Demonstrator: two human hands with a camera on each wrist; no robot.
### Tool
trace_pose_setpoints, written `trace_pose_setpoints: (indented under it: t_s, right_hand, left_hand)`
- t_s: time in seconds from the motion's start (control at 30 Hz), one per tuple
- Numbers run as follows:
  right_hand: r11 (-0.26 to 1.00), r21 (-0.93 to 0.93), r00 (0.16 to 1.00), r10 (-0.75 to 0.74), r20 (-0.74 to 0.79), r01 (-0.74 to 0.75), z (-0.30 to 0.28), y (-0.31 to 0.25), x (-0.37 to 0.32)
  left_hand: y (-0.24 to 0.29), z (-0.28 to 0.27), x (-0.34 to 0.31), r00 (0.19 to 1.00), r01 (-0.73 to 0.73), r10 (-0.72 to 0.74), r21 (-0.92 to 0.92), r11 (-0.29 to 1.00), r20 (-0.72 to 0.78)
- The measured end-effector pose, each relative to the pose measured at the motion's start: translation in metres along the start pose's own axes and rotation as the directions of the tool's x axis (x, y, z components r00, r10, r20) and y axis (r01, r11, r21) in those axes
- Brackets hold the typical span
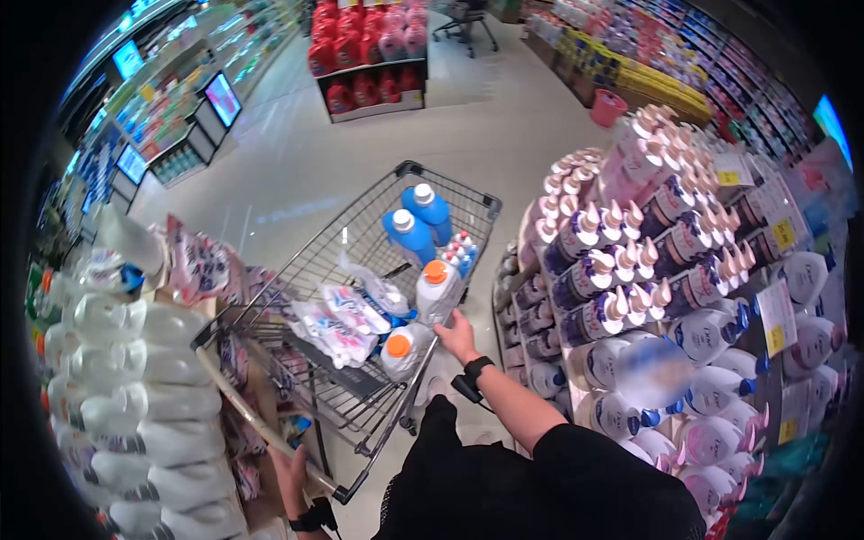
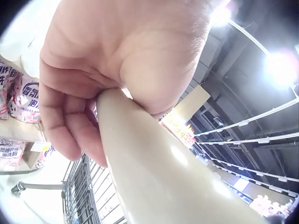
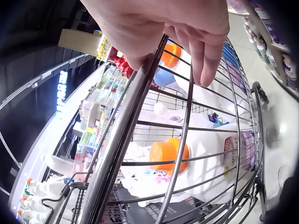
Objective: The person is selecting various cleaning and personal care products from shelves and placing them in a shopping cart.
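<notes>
A wire shopping cart stands in front of me, turned at an angle. My left hand grips its beige handle, fingers curled round one side and the thumb on the other. On the cart's near side, my right hand holds the metal top rail, with fingertips over the wires. Two white jugs with orange caps are in the basket close to that hand. Farther forward are two blue bottles with white caps. White printed packs lie toward the handle end.
Shelves of pump bottles rise close on the right. Large pale jugs line the left, beside bagged packs. Ahead, a display of red bottles stands on the pale floor, with another cart beyond.
</notes>
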State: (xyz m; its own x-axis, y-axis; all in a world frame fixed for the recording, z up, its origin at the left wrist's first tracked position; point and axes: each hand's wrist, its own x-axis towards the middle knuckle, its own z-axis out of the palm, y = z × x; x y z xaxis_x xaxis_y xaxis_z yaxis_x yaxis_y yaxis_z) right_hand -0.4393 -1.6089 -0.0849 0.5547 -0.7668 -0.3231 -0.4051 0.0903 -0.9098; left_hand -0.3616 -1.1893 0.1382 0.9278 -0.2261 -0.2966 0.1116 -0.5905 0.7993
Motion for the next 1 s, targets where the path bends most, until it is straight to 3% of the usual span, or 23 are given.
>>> trace_pose_setpoints:
  t_s: [0.07,0.1,0.17,0.27,0.4,0.47,0.53,0.63,0.77,0.87,0.9,1.0]
  right_hand:
    - [0.998,-0.048,0.999,-0.035,-0.006,0.034,-0.003,-0.019,0.011]
    - [0.999,-0.020,0.999,-0.044,-0.004,0.044,0.001,-0.016,0.020]
    - [0.998,-0.068,0.999,-0.021,-0.026,0.019,0.002,-0.026,0.034]
    - [0.997,-0.083,0.999,0.009,-0.031,-0.012,0.007,-0.040,0.049]
    - [0.996,-0.083,0.999,0.031,-0.041,-0.034,0.009,-0.051,0.080]
    - [0.990,-0.105,0.995,0.099,0.021,-0.096,0.006,-0.055,0.094]
    - [0.989,-0.103,0.995,0.103,-0.010,-0.104,0.013,-0.044,0.108]
    - [0.989,-0.132,0.997,0.066,-0.047,-0.071,0.012,-0.043,0.131]
    - [0.981,-0.171,0.994,0.075,-0.080,-0.088,0.008,-0.052,0.159]
    - [0.990,-0.137,0.997,0.016,-0.079,-0.027,0.006,-0.052,0.182]
    - [0.992,-0.124,0.997,0.016,-0.069,-0.024,0.005,-0.059,0.190]
    - [0.980,-0.187,0.996,0.049,-0.076,-0.063,-0.001,-0.074,0.205]
  left_hand:
    - [0.032,0.006,0.016,0.994,0.101,-0.101,-0.004,0.995,0.042]
    - [0.021,0.008,0.031,0.993,0.097,-0.096,-0.006,0.995,0.064]
    - [-0.014,-0.001,0.057,0.998,-0.045,0.042,0.054,0.998,0.043]
    - [0.011,0.000,0.082,0.992,0.046,-0.053,0.064,0.997,0.114]
    - [0.011,0.004,0.125,0.989,0.008,-0.029,0.147,0.989,0.142]
    - [0.017,0.006,0.139,0.985,0.061,-0.083,0.145,0.988,0.149]
    - [0.036,0.014,0.151,0.981,0.101,-0.128,0.178,0.979,0.145]
    - [0.048,0.029,0.178,0.990,0.022,-0.040,0.127,0.992,0.139]
    - [0.094,0.051,0.203,0.986,0.027,-0.047,0.124,0.992,0.162]
    - [0.083,0.053,0.236,0.979,-0.063,0.023,0.191,0.979,0.204]
    - [0.092,0.058,0.242,0.977,0.003,-0.040,0.174,0.985,0.209]
    - [0.107,0.071,0.260,0.974,0.010,-0.040,0.132,0.991,0.223]
